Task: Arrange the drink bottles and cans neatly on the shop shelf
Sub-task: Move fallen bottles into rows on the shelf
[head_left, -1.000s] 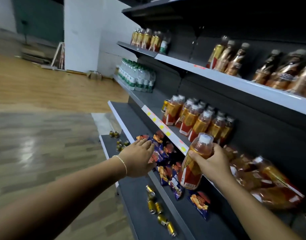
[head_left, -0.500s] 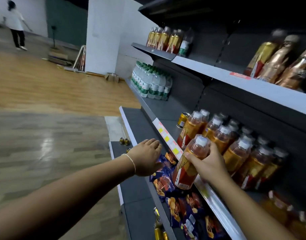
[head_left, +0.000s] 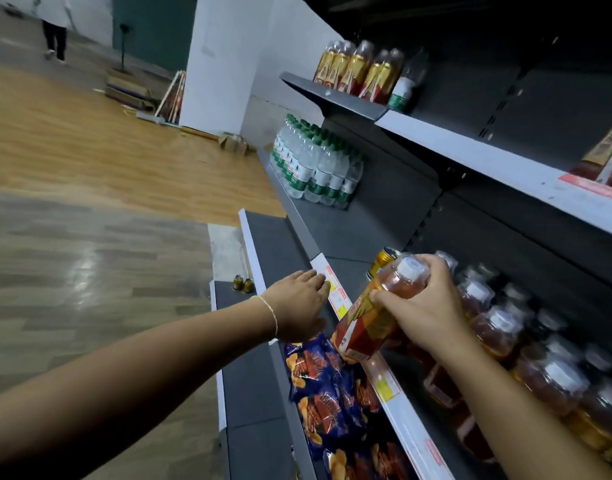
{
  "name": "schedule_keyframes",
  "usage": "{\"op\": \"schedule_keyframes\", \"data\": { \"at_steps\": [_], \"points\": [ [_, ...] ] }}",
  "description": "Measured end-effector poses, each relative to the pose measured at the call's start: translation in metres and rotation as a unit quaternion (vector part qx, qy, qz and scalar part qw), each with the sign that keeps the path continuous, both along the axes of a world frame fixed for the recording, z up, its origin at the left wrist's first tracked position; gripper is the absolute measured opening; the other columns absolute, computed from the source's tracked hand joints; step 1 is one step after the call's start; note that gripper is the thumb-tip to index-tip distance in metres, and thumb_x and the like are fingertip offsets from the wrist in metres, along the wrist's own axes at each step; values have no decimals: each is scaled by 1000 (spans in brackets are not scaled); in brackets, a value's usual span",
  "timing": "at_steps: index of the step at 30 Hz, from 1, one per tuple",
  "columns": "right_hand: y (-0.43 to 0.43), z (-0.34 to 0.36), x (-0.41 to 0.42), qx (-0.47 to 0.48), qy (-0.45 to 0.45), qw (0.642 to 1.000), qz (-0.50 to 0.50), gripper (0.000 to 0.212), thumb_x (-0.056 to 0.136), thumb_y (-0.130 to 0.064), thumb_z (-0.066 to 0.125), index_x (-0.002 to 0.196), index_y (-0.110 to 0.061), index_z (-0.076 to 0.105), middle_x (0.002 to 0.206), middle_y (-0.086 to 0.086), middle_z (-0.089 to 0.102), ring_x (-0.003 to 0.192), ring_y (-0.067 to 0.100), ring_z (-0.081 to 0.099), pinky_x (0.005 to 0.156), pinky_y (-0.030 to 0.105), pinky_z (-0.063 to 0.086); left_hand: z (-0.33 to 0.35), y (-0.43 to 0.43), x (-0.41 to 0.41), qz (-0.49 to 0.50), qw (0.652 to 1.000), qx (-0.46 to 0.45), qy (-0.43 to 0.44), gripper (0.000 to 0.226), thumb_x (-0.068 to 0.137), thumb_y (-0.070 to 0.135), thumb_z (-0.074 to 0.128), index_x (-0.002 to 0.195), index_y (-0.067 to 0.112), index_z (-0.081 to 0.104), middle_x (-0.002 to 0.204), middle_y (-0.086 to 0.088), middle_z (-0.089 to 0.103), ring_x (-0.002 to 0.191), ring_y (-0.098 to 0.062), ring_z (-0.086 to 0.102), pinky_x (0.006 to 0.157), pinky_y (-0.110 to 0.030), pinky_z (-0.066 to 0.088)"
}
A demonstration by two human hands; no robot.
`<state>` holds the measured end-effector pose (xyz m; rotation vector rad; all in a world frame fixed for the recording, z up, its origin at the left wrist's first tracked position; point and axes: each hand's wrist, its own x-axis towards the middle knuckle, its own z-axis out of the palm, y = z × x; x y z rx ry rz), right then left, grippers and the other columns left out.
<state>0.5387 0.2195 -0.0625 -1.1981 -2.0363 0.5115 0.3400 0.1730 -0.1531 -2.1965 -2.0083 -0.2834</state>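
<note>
My right hand (head_left: 424,303) grips an amber tea bottle (head_left: 373,317) with a white cap and a red-and-gold label, tilted over the front edge of the middle shelf (head_left: 346,268). Behind it stand several matching tea bottles (head_left: 498,327) in rows, and a gold can (head_left: 382,261) stands at their far end. My left hand (head_left: 299,308) reaches out with relaxed fingers near the shelf's price strip (head_left: 335,292), above blue snack bags (head_left: 325,386), and holds nothing.
Green-capped water bottles (head_left: 315,161) stand further along the middle shelf. More tea bottles (head_left: 360,69) are on the upper shelf (head_left: 470,150). Two small cans (head_left: 243,284) sit on the bottom shelf. A person (head_left: 55,26) walks far off on the wooden floor.
The view has swung left and closer to the shelf. My right hand has lifted the bottle up toward the row of tea bottles. My left hand has moved up to the shelf edge.
</note>
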Motion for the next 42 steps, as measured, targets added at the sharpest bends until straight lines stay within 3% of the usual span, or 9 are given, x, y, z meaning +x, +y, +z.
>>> {"op": "schedule_keyframes", "data": {
  "at_steps": [4,11,15,20,27,30,35,38,42],
  "points": [
    [20,22,-27,24,-31,999,-22,69,61,-38,87,112,-39,41,96,-19,56,88,5,57,73,30,46,-1,50,-22,-34,999,10,1,76,99,51,37,154,3,18,160,-18,20,148,-31,16,121,-40,13],
    [78,48,-68,60,-83,988,-119,66,59,-46,84,107,-35,39,90,-22,49,86,10,51,67,28,41,1,153,-51,-112,994,8,1,75,99,52,36,154,4,17,160,-18,19,149,-31,17,122,-40,13],
    [116,57,-84,38,-127,975,-180,64,60,-44,85,104,-27,41,88,-19,50,80,8,50,57,14,34,9,208,-62,-167,986,11,-2,75,98,49,38,153,3,18,160,-19,21,148,-32,19,122,-40,14],
    [149,60,-97,-7,-213,950,-228,69,55,-43,87,102,-23,41,87,-8,56,74,5,54,51,21,39,8,260,-66,-232,973,1,-17,74,99,47,41,154,4,16,160,-19,19,148,-33,17,122,-40,13],
    [162,48,-98,-69,-314,913,-252,56,50,-49,89,87,-32,51,81,-11,63,70,2,59,51,20,42,-2,307,-55,-295,955,-14,-38,76,100,44,39,155,2,8,161,-20,16,149,-32,15,122,-38,12],
    [163,41,-96,-86,-344,894,-274,60,50,-55,87,90,-33,49,83,-12,60,73,3,57,56,22,46,1,321,-44,-310,947,3,-78,76,100,46,38,154,2,8,160,-20,19,148,-32,18,121,-36,11],
    [164,37,-94,-92,-383,872,-289,66,51,-66,79,99,-36,44,88,-15,55,77,3,52,54,20,34,15,342,-25,-329,940,6,-92,78,100,48,37,154,1,7,160,-20,18,148,-32,17,122,-36,12],
    [165,35,-94,-84,-405,867,-280,66,58,-63,76,107,-33,43,101,-11,52,92,11,52,68,26,40,20,353,-15,-337,936,-12,-99,82,99,51,39,155,3,4,161,-19,15,149,-31,14,122,-38,14],
    [165,34,-96,-93,-412,863,-276,64,65,-59,76,111,-26,46,102,-9,49,92,12,51,66,24,40,18,359,-7,-345,934,-28,-93,82,98,52,39,155,3,6,161,-19,16,149,-32,15,122,-38,16]
  ]
}}
